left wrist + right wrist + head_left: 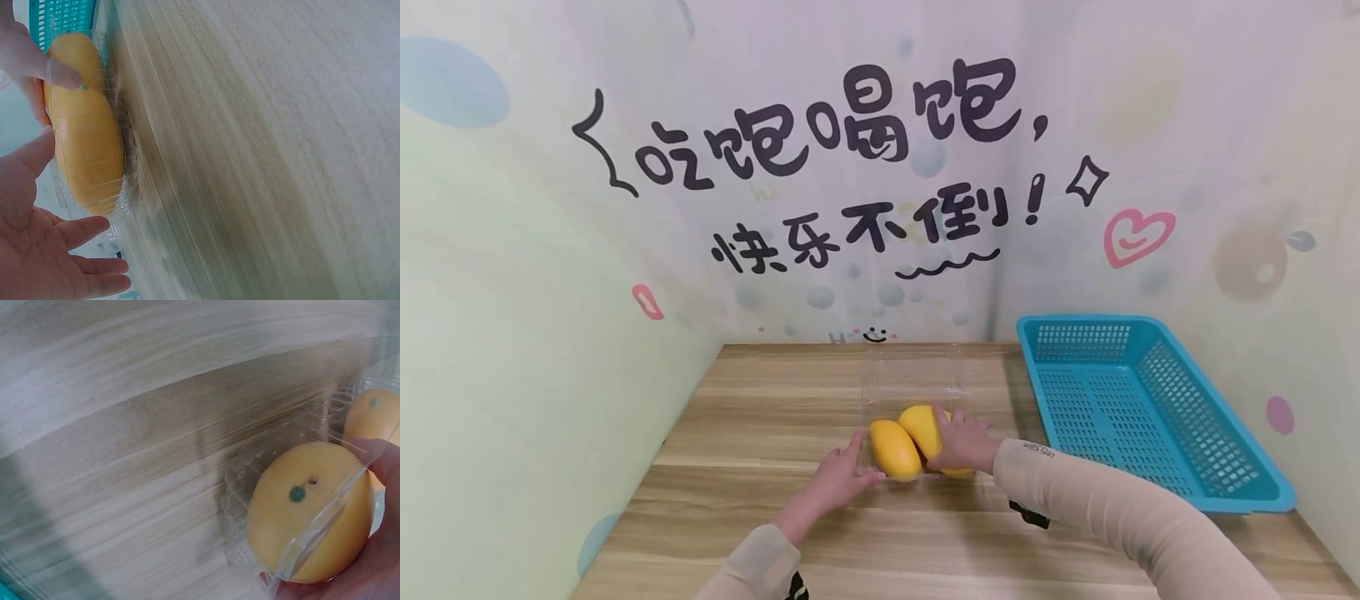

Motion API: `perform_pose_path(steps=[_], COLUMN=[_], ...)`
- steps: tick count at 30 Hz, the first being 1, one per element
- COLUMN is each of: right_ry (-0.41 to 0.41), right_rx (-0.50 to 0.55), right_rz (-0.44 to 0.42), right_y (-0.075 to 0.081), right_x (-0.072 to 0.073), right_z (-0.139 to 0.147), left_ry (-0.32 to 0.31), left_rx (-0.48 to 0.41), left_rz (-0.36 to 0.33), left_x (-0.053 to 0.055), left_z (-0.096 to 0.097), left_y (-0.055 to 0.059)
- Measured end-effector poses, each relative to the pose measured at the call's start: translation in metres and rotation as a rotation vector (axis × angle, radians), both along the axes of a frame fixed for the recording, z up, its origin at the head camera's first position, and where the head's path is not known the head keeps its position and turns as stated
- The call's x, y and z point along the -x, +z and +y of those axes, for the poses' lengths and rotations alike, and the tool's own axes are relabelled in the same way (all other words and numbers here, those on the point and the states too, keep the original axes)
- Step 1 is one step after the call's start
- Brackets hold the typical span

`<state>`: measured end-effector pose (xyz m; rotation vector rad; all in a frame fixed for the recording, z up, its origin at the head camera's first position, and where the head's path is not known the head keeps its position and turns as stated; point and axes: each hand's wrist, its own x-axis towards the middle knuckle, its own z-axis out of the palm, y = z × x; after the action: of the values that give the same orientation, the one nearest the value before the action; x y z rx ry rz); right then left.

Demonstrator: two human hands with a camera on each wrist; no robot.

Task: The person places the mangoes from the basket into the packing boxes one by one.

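Two yellow mangoes lie side by side in a clear plastic box (913,375), its see-through lid standing raised at the back. My right hand (966,443) grips the right mango (300,512) from above, thumb on one side and fingers on the other. That mango has a dark green spot and a small brown mark in the right wrist view. Beside the left mango (895,451), my left hand (835,483) is spread with fingers extended at the box's left side. In the left wrist view its palm (37,256) holds nothing.
A blue plastic basket (1206,392) with perforated walls stands to the right on the wooden table (760,417). A printed curtain (820,317) hangs at the back, and pale walls (512,333) close off the sides.
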<state>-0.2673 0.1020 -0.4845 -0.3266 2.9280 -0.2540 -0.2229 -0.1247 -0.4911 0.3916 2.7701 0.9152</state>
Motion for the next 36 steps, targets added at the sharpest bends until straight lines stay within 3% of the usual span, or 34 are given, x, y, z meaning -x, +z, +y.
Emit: perform_pose_path(steps=[7,12,16,19,26,30,36], right_ry=[0.014,-0.006,-0.076,-0.13,-0.243,-0.296,-0.346], right_rx=[0.008,0.062,0.212,0.374,0.728,0.864,1.019], right_rz=[-0.032,-0.09,-0.124,-0.136,-0.211,-0.26,-0.267], right_y=[0.002,0.028,0.049,0.054,0.043,0.035,0.024], right_x=[0.005,0.017,0.034,0.049,0.076,0.079,0.079], right_z=[0.003,0.008,0.013,0.019,0.035,0.038,0.04], left_ry=[-0.008,-0.005,-0.003,-0.001,-0.004,-0.009,-0.018], left_rx=[-0.006,-0.009,-0.006,-0.007,-0.009,-0.008,-0.009], left_rz=[-0.003,-0.003,-0.001,-0.003,0.002,0.002,0.011], left_x=[-0.001,-0.002,-0.002,-0.001,-0.001,0.0,0.0], left_z=[0.0,0.0,0.0,0.0,0.0,0.0,0.0], left_y=[0.001,0.001,0.0,0.0,0.0,-0.001,-0.002])
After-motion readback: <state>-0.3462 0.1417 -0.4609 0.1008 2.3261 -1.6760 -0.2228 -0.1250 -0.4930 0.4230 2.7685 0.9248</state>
